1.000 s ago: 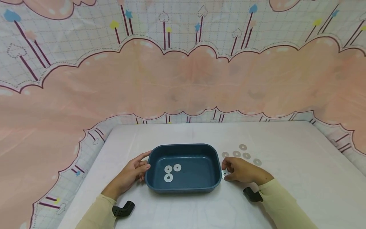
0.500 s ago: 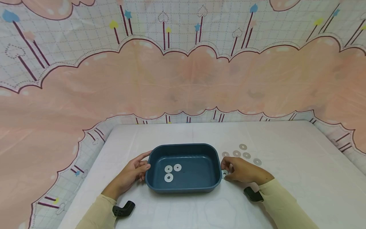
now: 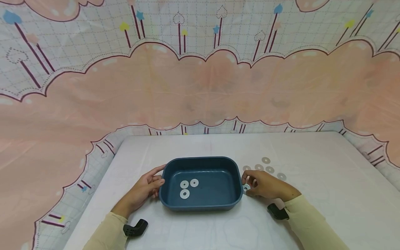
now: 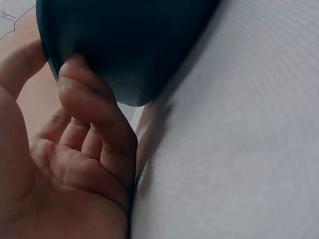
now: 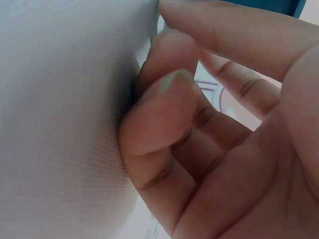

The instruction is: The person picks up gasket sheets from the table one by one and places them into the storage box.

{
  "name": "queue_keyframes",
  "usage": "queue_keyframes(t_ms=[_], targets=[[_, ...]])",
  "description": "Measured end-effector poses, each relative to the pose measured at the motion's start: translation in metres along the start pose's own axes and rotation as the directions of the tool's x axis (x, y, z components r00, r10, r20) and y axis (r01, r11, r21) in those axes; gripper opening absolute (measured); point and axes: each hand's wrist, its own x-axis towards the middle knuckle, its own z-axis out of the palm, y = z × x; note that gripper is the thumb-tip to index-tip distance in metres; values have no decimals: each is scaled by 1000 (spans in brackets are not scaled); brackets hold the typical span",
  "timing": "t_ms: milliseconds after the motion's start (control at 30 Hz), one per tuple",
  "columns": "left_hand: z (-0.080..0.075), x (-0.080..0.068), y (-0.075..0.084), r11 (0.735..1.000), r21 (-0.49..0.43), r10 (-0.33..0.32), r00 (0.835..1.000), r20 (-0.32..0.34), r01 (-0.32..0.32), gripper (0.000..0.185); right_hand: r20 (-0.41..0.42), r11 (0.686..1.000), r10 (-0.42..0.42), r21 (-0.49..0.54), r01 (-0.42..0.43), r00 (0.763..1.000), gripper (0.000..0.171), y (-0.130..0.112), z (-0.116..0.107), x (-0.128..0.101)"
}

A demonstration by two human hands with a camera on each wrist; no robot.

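A dark blue-green tray (image 3: 175, 166), rectangular with rounded corners and a raised rim, sits between the two hands on a white table (image 3: 312, 208), its long axis running from one hand to the other. Three flat silver washers (image 3: 185, 184) with round centre holes lie flat on its floor, nearer the left hand (image 3: 144, 190). That hand grips the tray's near end, thumb along the rim and curled fingers (image 4: 94, 107) pressed to the outer wall. The right hand (image 3: 265, 185) rests on the table just beside the tray's other end, its fingertips pinching a single washer (image 3: 246, 188) that lies close against the wall there. Just beyond the right hand, a loose cluster of five more washers (image 3: 266, 160) lies flat on the table. Farther to the right and beyond the tray the tabletop runs bare to its edges, where a pink patterned cloth (image 3: 200, 86) rises behind.
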Motion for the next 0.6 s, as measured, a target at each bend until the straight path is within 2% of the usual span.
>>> queue_keyframes(t_ms=[267,600], targets=[[-1,-1,-1,1000,-1,28,1000,13,-28,64,1,999,38,27,-38,999,29,-2,0,-1],[0,0,-1,1000,8,0,1000,-4,0,64,36,992,57,114,-61,998,27,0,0,-2]])
